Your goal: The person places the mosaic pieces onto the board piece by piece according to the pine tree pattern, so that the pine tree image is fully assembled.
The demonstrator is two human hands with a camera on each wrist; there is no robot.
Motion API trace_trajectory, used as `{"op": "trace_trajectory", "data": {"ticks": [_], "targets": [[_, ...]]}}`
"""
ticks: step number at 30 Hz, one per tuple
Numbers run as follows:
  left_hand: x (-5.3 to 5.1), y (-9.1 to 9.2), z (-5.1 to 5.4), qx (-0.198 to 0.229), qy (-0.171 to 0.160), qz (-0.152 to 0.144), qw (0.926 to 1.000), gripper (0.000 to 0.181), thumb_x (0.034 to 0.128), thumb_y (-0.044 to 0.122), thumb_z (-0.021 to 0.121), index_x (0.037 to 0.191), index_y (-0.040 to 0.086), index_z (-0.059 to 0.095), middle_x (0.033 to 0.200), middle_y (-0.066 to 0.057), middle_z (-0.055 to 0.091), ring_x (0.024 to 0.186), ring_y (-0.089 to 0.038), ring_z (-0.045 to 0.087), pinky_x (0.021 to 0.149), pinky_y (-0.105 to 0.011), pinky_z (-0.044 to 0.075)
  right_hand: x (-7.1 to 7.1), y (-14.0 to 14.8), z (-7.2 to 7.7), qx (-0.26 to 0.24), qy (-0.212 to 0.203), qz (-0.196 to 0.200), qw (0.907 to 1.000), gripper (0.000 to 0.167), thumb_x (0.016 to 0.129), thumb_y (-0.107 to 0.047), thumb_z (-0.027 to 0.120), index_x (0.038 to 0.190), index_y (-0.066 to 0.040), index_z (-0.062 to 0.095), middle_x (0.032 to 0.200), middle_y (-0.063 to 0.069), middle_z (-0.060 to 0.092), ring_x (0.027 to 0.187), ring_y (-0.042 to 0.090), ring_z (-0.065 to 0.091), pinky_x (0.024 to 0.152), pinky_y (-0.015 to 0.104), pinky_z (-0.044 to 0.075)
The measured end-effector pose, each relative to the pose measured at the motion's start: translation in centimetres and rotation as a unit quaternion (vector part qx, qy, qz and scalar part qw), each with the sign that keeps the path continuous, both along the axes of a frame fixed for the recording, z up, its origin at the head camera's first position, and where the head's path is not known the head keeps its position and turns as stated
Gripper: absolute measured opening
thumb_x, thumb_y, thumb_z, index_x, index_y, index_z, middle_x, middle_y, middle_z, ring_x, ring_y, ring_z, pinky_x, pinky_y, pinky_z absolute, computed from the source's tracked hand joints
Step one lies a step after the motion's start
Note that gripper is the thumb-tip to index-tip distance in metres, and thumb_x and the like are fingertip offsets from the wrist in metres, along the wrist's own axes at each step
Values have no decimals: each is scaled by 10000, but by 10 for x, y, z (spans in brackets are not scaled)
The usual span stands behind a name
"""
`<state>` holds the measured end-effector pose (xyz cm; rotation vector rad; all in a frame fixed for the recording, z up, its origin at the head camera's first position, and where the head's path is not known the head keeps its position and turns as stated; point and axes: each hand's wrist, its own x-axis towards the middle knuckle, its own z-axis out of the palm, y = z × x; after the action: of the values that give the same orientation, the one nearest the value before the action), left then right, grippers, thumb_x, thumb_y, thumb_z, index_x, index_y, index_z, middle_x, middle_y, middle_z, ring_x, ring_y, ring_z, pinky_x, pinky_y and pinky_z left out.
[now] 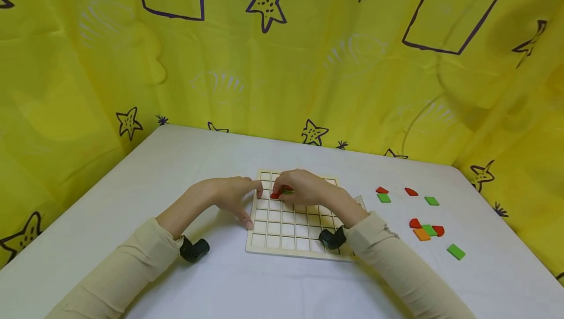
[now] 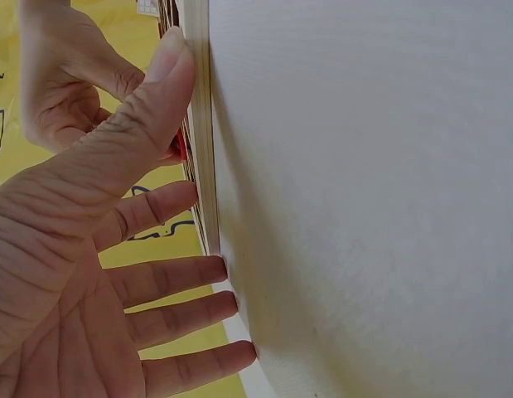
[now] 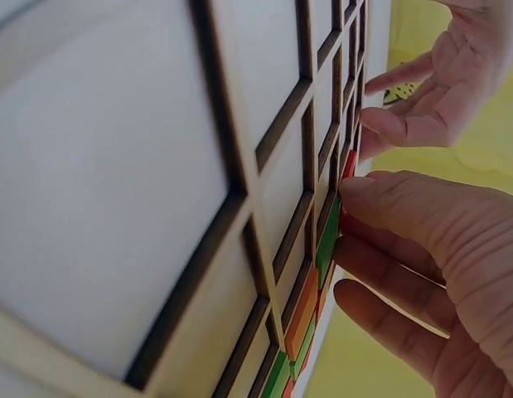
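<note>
A pale wooden grid board (image 1: 286, 253) lies on the white table. My left hand (image 1: 231, 195) is at its left side, thumb on the board's edge in the left wrist view, fingers spread and nearly straight. Over the board's upper left squares, my right hand (image 1: 304, 188) pinches a small red piece (image 1: 275, 195) between thumb and fingers; its shape is mostly covered. In the right wrist view, a green tile (image 3: 328, 236) and an orange tile (image 3: 302, 311) sit in the grid near the right fingertips, with more green and red below. The right forearm hides part of the board.
Right of the board lie loose pieces: red rounded wedges (image 1: 411, 192), green tiles (image 1: 456, 251) and an orange tile (image 1: 421, 234), some touching. A small meshed patch (image 1: 360, 201) shows behind the right forearm. A yellow patterned curtain (image 1: 282, 64) stands behind the table (image 1: 198, 157).
</note>
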<state>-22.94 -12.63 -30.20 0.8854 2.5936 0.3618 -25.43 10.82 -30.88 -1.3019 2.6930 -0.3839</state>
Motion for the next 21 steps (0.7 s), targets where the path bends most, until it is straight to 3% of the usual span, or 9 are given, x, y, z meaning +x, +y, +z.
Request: {"op": "trace_trajectory", "data": {"ticks": [12, 21], "targets": [[-1, 0, -2, -26, 14, 20, 10000, 609, 737, 393, 929, 1171, 196, 551, 1257, -57, 595, 1135, -220, 540, 1028, -457, 448, 19, 23, 12, -371, 280, -48, 9989, 147, 950, -117, 734, 1095, -98, 744, 1085, 1, 719, 996, 201, 667, 896, 364, 545], [0, 0, -2, -11, 11, 14, 10000, 626, 737, 385, 929, 1194, 182, 552, 1283, -53, 591, 1126, -211, 540, 1020, -441, 448, 28, 56, 12, -534, 521, -194, 9970, 152, 940, -127, 750, 1087, -91, 748, 1105, 20, 724, 995, 217, 683, 863, 398, 562]]}}
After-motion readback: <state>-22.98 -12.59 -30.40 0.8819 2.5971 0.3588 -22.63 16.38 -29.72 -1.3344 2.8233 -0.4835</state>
